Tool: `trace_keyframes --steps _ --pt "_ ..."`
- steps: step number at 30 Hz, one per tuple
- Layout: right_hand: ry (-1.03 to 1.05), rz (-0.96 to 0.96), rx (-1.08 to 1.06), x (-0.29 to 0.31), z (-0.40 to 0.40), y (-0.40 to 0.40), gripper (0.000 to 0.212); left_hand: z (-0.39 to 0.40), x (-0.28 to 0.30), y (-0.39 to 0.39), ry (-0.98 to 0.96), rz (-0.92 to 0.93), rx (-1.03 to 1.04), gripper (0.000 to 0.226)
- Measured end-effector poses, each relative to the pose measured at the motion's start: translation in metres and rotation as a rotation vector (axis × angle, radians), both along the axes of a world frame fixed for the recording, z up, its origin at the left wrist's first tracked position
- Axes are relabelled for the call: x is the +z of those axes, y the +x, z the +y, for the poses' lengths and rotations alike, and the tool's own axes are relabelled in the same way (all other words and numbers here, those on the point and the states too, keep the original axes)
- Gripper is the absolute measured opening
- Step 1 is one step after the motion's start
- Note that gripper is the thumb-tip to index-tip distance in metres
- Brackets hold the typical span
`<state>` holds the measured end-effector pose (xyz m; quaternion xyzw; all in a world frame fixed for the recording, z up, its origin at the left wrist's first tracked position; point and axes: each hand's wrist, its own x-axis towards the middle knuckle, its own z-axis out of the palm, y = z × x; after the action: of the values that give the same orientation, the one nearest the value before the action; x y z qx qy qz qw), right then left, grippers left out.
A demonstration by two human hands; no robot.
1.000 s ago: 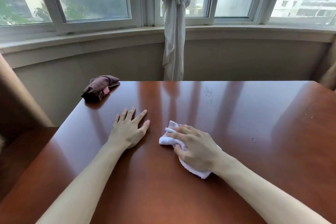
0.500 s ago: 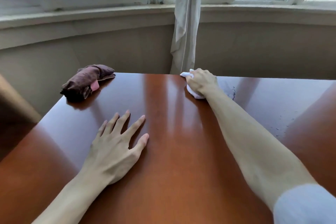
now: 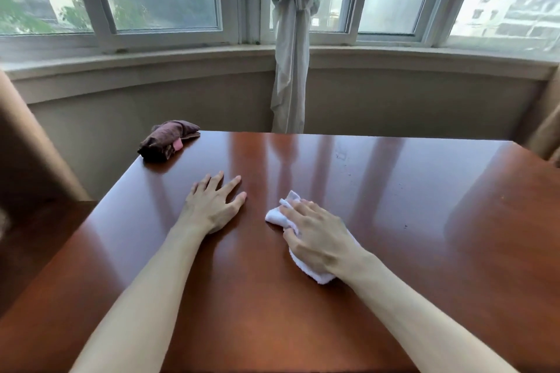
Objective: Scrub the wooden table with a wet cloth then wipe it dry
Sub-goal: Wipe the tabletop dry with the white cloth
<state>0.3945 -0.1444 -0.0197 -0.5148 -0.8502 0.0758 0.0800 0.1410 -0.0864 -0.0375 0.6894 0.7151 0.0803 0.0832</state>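
Two hands on a shiny brown table [image 3: 394, 251] by the window

The table is big and red-brown. A gray curtain [image 3: 291, 70] hangs behind it. A dark brown cloth [image 3: 165, 142] sits bunched at the far left corner. The left hand [image 3: 212, 206] lies flat with fingers spread. The right hand [image 3: 318, 239] curls over a white cloth [image 3: 280, 216] and presses it on the table near the middle

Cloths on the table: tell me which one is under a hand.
The white cloth, pressed beneath the right hand near the table's middle. The dark brown cloth lies bunched and untouched at the far left corner.
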Motion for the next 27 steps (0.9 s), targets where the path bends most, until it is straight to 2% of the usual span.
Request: trace_keyframes --steps 3,6,15,18,20,22,25,27 --pt "0.005 0.031 -0.009 0.002 -0.014 0.003 0.051 0.000 0.000 -0.001 -0.003 0.009 -0.005 0.063" --pt "0.005 0.048 -0.038 0.004 0.019 0.001 0.050 0.001 -0.002 0.000 0.005 0.011 -0.010 0.063" --pt "0.009 0.004 -0.199 -0.007 0.270 -0.005 0.060 0.003 -0.010 -0.003 0.066 0.000 -0.004 0.061" --pt "0.010 -0.018 -0.249 0.000 0.322 -0.017 0.059 0.003 -0.005 -0.001 0.052 0.006 0.018 0.058" --pt "0.027 -0.029 -0.236 0.003 0.327 -0.026 0.058 0.002 -0.005 0.000 0.058 0.006 0.013 0.059" --pt "0.054 -0.070 -0.108 0.003 0.305 -0.036 0.055 0.002 -0.005 0.000 0.047 0.003 0.013 0.059" --pt "0.072 -0.093 0.103 0.008 0.233 -0.050 0.050 0.003 -0.005 -0.002 0.052 -0.019 0.007 0.059" --pt "0.094 -0.080 0.213 0.008 0.170 -0.060 0.046 0.005 -0.003 -0.006 0.091 -0.157 0.030 0.060"
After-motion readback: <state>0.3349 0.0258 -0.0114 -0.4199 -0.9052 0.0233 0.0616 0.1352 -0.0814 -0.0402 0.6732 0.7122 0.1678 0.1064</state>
